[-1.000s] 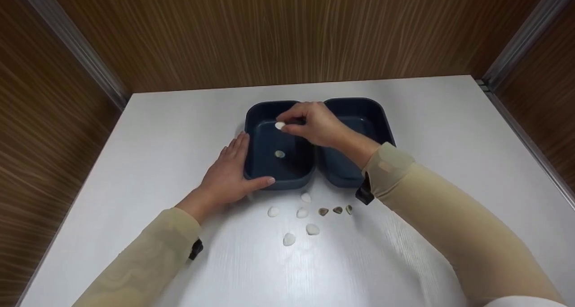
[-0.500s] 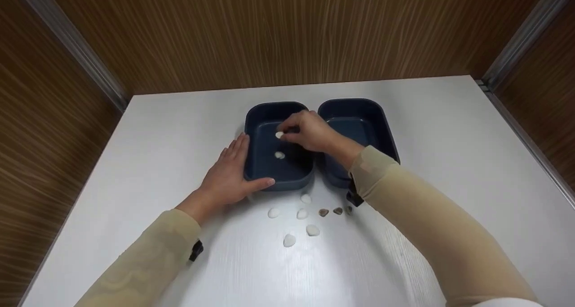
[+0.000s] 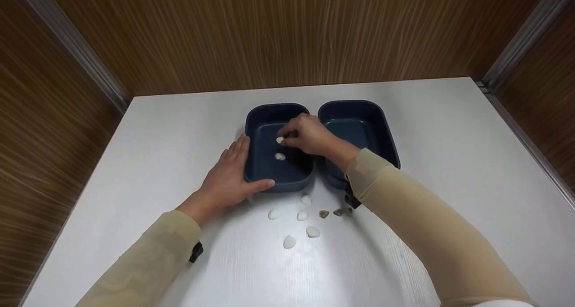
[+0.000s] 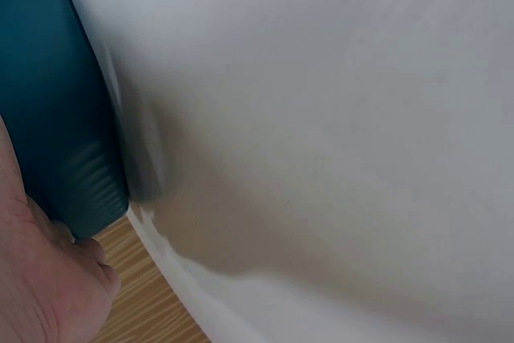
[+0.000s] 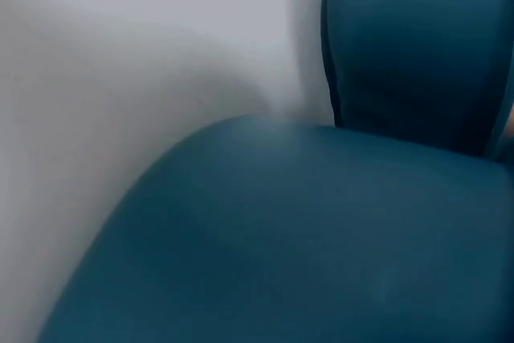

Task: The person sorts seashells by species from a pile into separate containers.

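My right hand is over the left dark blue box, pinching a small white seashell between thumb and fingertips. Just in front of that shell, a second pale shell lies on the box floor. Along the box's left side rests my left hand, its fingers straight and its thumb across the front left corner. In the left wrist view, the left hand touches the blue box wall. Only blue box surfaces fill most of the right wrist view; the right hand's fingers are hidden there.
Right beside it stands a matching blue box, partly under my right forearm. Several white shells lie on the white table in front of the boxes, with brown shells to their right. A wood-grain panel rises behind.
My right hand has moved toward me and lower into the left box, still pinching the white shell. The left hand stays in place against the box.
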A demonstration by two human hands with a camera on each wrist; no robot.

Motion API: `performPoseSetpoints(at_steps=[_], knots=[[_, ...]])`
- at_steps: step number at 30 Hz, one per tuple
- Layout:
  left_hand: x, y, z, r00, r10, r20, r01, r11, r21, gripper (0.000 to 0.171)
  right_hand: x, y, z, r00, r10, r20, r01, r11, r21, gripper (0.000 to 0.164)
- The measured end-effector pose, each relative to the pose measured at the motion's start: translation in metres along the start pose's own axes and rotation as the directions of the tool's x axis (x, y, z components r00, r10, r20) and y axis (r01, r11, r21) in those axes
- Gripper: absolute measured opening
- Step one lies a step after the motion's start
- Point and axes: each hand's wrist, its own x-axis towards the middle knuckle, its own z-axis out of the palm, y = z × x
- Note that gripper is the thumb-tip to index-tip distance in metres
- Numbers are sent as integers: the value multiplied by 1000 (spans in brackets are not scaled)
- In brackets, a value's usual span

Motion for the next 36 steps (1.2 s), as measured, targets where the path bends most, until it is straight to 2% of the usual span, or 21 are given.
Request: performPoseSetpoints(at_steps=[11,18,21,25,30,33,36], knots=[[1,2,-3,1000,-1,4,1,1000,11,131,0,0,-4,1000,22,-15,-22,1000,6,27],[2,2,-2,1000,-2,9,2,1000,13,131,-14,-17,-26,997,6,-77,-2,998,64,26],[1,3,-3,1000,-13,17,12,1000,20,132,-29,-31,-38,995,-33,-98,43,994,102,26],[2,3,-4,1000,-20,20,19,1000,18,133,-53,-48,-47,983,-133,-130,151,979,136,24],[2,2,-5,1000,-18,13,17,1000,9,132,-86,-59,-45,956,-245,-162,267,955,131,22],[2,1,-6,999,-30,14,30,1000,8,132,-109,-60,-37,953,-275,-127,292,944,153,23],[1,0,-6,999,-33,11,33,999,5,132,-130,-60,-26,960,-273,-67,281,939,200,24]])
